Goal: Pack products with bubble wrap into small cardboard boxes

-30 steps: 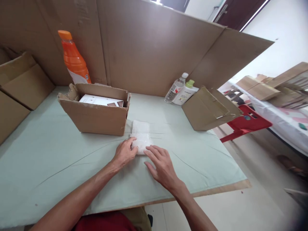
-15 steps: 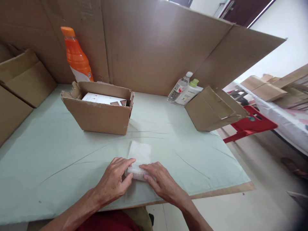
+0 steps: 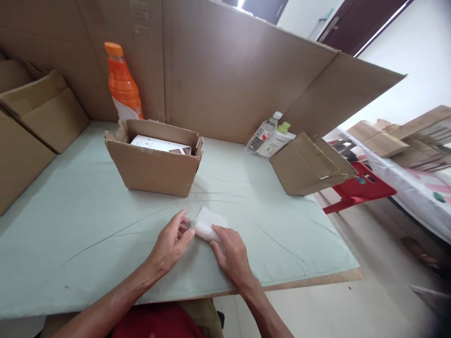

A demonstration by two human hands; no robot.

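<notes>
A small bundle of whitish, translucent wrap (image 3: 208, 222), which looks like bubble wrap, lies folded over near the front of the table. What may be inside it cannot be seen. My right hand (image 3: 230, 253) has hold of its lower right side, fingers on top and thumb along the near edge. Just to the left of the bundle is my left hand (image 3: 172, 240), its fingers bent and its thumb apart from them. The left thumb tip comes close to the wrap's edge, and nothing shows in that hand.
Beyond my hands stands a cardboard box (image 3: 158, 169) holding white boxes (image 3: 160, 144). Behind it is an orange bottle (image 3: 123, 87). A clear bottle (image 3: 263, 134), a white bottle (image 3: 276, 142) and an open carton (image 3: 299, 164) stand back right. Cardboard panels (image 3: 225, 70) close off the rear.
The wrap is folded into a shorter bundle and turned a little. My left hand has drawn off its top, while the right has moved onto its right side. The view has shifted slightly.
</notes>
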